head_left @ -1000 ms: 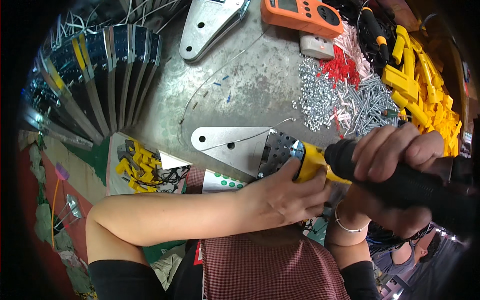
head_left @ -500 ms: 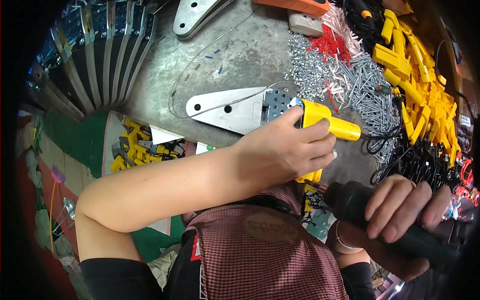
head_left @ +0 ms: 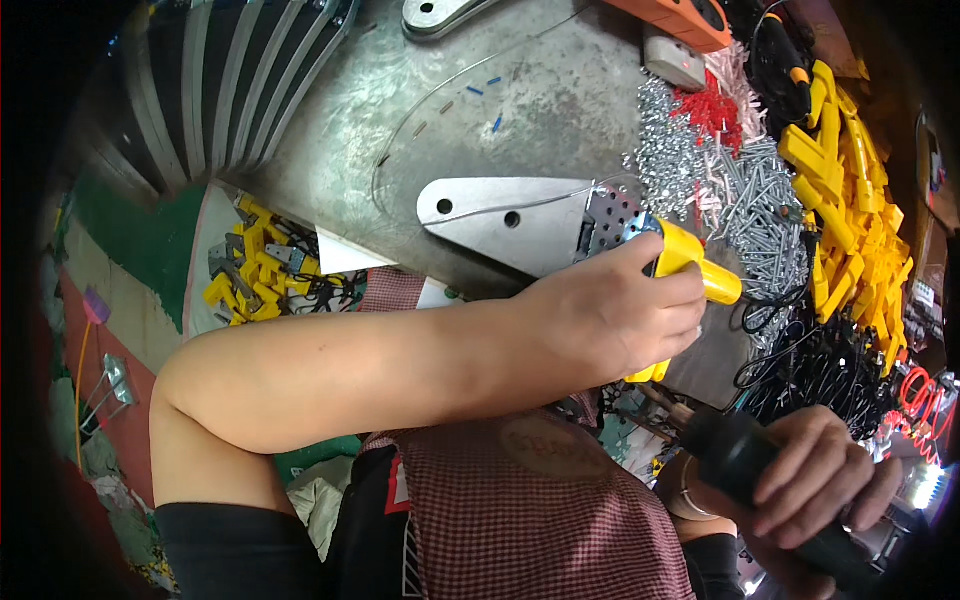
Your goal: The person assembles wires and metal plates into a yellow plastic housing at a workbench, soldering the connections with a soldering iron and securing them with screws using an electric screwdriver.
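Observation:
My left hand is closed around a yellow plastic handle at the right end of a tapered silver metal plate. The plate lies on the metal worktable, two round holes in its narrow part and a perforated metal piece beside the handle. A thin wire runs across it. My right hand grips a dark electric screwdriver below and right of the handle. Its bit points up and left, close to the handle's lower end; whether they touch is unclear. My left hand hides the handle's middle.
Nuts, red bits and screws lie in heaps on the right, beside yellow handle parts and black cables. An orange tool is at the back. Finished-looking yellow-handled pieces sit lower left.
The whole view has shifted, so the table things appear farther right. The screwdriver in my right hand is tilted more steeply, its body lower. My left hand keeps its hold on the handle.

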`<action>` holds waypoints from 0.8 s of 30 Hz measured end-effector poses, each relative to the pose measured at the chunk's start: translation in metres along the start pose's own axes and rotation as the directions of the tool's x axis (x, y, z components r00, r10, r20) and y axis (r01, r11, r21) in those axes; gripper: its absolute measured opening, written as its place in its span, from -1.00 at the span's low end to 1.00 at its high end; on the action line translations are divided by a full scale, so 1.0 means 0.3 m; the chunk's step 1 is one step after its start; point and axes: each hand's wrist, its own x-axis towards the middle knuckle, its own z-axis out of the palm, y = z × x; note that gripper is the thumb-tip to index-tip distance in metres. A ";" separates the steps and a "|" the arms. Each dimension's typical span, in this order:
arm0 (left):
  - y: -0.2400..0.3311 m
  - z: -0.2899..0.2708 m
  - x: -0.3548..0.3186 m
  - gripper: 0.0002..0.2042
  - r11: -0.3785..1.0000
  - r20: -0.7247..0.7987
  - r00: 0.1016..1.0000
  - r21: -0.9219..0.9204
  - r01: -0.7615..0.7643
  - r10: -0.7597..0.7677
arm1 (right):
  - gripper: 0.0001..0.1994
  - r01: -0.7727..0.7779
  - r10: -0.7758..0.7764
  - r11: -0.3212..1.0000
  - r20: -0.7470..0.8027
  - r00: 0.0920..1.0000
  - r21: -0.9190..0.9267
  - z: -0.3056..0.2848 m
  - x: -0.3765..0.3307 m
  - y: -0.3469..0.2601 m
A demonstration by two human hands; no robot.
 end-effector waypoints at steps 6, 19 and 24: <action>0.005 0.024 0.004 -0.72 1.000 -0.065 0.998 -0.024 -0.007 0.006 | -0.57 -0.054 0.057 0.998 0.150 0.987 -0.024 0.014 0.016 0.073; 0.021 -0.004 -0.006 -0.67 1.000 0.022 1.000 0.001 0.010 -0.010 | -0.49 0.345 -0.341 0.939 -0.103 0.934 0.019 -0.027 -0.064 0.097; 0.052 0.010 0.002 -0.68 0.990 0.064 0.997 0.135 0.042 -0.051 | -0.89 0.395 -0.399 0.915 -0.301 0.866 -0.076 -0.027 -0.081 0.051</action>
